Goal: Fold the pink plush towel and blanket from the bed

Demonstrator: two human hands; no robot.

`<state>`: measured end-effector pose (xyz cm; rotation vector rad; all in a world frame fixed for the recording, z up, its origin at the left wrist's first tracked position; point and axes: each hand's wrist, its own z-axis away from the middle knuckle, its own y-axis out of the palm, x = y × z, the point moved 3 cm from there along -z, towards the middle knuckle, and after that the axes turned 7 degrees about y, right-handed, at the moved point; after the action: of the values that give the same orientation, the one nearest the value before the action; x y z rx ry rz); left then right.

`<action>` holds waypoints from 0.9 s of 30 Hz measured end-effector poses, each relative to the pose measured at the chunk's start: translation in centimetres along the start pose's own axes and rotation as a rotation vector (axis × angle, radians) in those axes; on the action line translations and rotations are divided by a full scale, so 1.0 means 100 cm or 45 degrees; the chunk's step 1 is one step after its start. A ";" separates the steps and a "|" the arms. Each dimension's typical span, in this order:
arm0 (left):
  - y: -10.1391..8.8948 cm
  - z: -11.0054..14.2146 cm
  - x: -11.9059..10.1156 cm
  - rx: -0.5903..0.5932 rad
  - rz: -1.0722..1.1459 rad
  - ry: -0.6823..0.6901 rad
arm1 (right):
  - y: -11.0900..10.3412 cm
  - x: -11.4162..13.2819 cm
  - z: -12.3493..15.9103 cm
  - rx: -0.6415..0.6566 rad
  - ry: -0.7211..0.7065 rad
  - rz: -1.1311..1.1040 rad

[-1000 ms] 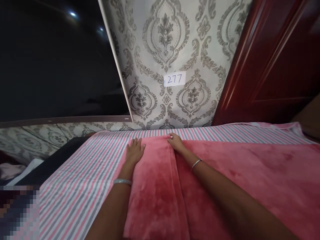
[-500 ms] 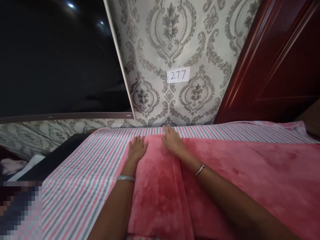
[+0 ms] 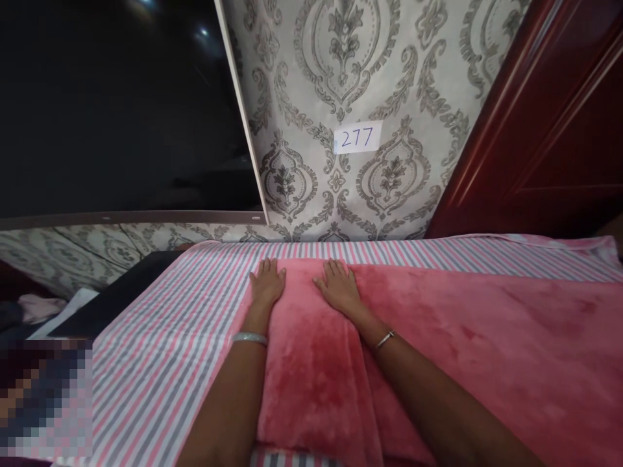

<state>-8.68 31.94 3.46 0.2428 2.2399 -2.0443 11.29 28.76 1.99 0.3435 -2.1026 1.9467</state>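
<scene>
A fluffy pink-red blanket [image 3: 462, 337] lies over a sheet with pink, grey and white stripes [image 3: 165, 350]. My left hand [image 3: 267, 283] lies flat on the blanket's folded strip near its far left corner, fingers stretched out. My right hand [image 3: 338, 287] rests flat beside it on the same fold, fingers spread, pointing at the wall. Both wrists wear a silver bangle. Neither hand holds anything.
A wall with grey ornamental wallpaper [image 3: 311, 78] stands right behind the bed and bears a small label reading 277 [image 3: 357, 137]. A dark screen [image 3: 117, 110] hangs at left. A dark red wooden door [image 3: 549, 117] stands at right. A black surface [image 3: 111, 298] lies at the bed's left edge.
My right hand let go of the blanket's far edge, opened and now lies flat on the fold. My left hand stayed flat. The view tilted slightly down.
</scene>
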 end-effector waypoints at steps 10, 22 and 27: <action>-0.007 0.000 0.008 -0.016 0.070 -0.009 | 0.000 -0.008 -0.008 0.105 0.058 -0.221; -0.005 0.027 -0.100 0.202 0.136 0.695 | -0.001 -0.006 -0.002 0.039 -0.065 -0.130; 0.006 0.024 -0.082 0.182 0.022 0.595 | -0.001 -0.004 0.000 0.019 -0.056 -0.074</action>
<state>-0.61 29.22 4.12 0.8273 2.3087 -2.3352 11.71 28.72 1.97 0.4494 -2.0815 1.9398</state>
